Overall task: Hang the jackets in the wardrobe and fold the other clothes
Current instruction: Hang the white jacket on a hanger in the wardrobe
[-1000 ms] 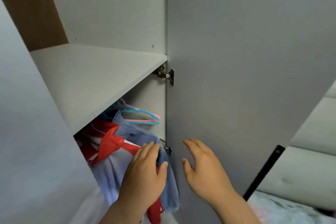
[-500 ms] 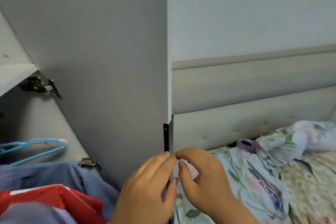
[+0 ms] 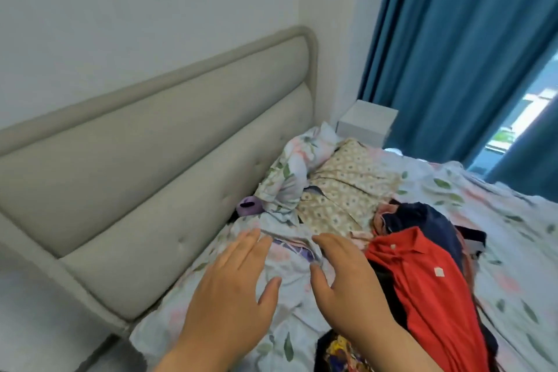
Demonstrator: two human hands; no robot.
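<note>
Change in view: half a second ago the wardrobe door filled the left half, with both hands at its edge. The door is now out of sight and a bed fills the view.
Change in hands: fingers were curled together at the door edge. They are now spread, with the hands side by side.
Left hand (image 3: 229, 290): released, fingers straight and splayed, palm down over the floral sheet (image 3: 513, 254), grasping nothing. Whether it touches the sheet cannot be told.
Right hand (image 3: 353, 287): released, fingers slightly bent, nothing in it, just right of the left hand.
Clothes pile: on the sheet just right of the right hand, unfolded.
Count, garments: three are plain to see.
- red polo shirt (image 3: 422, 281) on top
- navy garment (image 3: 422, 220) beyond it
- dark printed garment (image 3: 341, 353) under the right wrist
- pinkish cloth (image 3: 381, 216) at the pile's edge may be more
Count, pillows: two ahead of the fingertips, a floral pillow (image 3: 290, 172) and a beige patterned pillow (image 3: 347, 187).
Count, other:
- one headboard (image 3: 151, 175) left of the left hand
- one purple object (image 3: 249, 205) ahead of that hand, against the headboard
- one white box (image 3: 367, 122) far ahead
- teal curtain (image 3: 453, 39), two panels with a window (image 3: 525, 112) between them
Hidden: the lower pile is covered by the red polo shirt. The dark printed garment is cut by the bottom edge and the right forearm. The purple object is too small to identify.
</note>
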